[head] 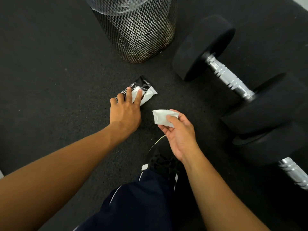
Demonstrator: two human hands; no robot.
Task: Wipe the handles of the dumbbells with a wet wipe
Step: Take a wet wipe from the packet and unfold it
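Dim, even room light over the dark rubber floor [50, 67], shadows soft and faint. Glare flashes off the chrome dumbbell handle [229, 76] and the plastic liner in the mesh bin [136, 30]. Wide-angle bending stretches both forearms at the bottom edge. The near dumbbell head [266, 107] looks slightly smeared.

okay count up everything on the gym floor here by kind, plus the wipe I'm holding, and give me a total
Dumbbells: 2 (the nearer dumbbell, and a second dumbbell partly cut off)
Mesh bin: 1
Wipe packet, under the left hand: 1
Wet wipe, pinched by the right hand: 1
Total: 5
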